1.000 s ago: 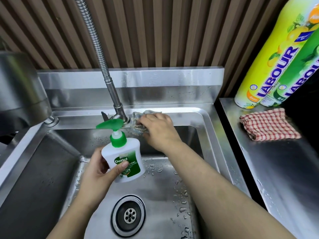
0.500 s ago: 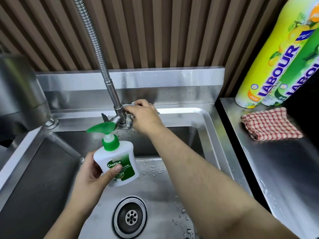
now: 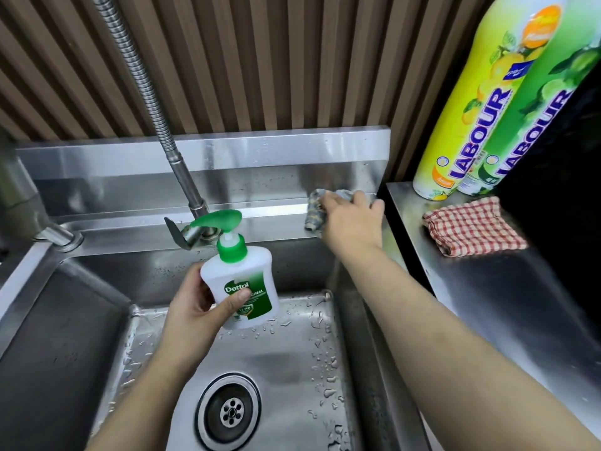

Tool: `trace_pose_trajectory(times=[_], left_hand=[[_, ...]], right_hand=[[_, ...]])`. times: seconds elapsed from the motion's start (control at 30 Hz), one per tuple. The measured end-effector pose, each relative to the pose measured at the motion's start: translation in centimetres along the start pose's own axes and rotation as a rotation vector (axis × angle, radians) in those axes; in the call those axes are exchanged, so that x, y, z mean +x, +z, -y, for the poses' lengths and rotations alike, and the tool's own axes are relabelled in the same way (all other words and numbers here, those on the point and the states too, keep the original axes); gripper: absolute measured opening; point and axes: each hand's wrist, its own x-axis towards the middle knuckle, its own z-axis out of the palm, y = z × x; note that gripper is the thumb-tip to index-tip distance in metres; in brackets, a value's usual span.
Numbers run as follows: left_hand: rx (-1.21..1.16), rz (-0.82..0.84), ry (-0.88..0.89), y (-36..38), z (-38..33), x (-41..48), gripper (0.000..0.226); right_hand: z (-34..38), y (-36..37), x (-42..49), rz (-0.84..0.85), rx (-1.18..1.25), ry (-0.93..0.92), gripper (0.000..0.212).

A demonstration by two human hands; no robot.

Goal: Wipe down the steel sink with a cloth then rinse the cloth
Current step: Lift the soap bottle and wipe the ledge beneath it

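Steel sink [image 3: 260,222], crumpled cloth [image 3: 313,206] (grey-patterned)

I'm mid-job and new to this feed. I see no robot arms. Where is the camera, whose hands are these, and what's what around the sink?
There is no machine here. A person works with bare hands, and the only camera sits on their head, looking forward and down, so both forearms reach in from the bottom edge. The left hand grips a white soap bottle with a green pump over the steel sink, above the drain. The right hand holds a bunched grey cloth on the back ledge, to the right of the tap. Water drops dot the basin floor. On the counter to the right lies a folded red checked cloth. Behind it stand a yellow LABOUR bottle and a green LABOUR bottle.
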Motion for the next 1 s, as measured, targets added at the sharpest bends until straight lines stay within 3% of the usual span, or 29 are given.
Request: trace_pose_trajectory(times=[0.23, 0.33, 0.57, 0.77, 1.0], left_hand=[[-0.038, 0.061, 0.041, 3.2, -2.1, 3.0, 0.042], [-0.015, 0.098, 0.086, 5.1, -3.2, 5.2, 0.04], [0.074, 0.209, 0.121, 9.5, -3.1, 10.7, 0.039], [0.088, 0.244, 0.13, 11.3, -2.1, 12.8, 0.041], [0.179, 0.273, 0.124, 11.1, -2.0, 13.5, 0.051]], right_hand=[[-4.4, -1.1, -0.4, 0.039, -0.009, 0.23, 0.042], [-5.8, -1.2, -3.0, 0.0, 0.015, 0.19, 0.035], [-7.2, -0.1, -12.7, -0.252, 0.047, 0.085, 0.042], [-7.4, 0.9, -11.7, -0.099, 0.244, -0.012, 0.042], [-6.9, 1.6, -5.2, 0.038, 0.252, -0.074, 0.044]])
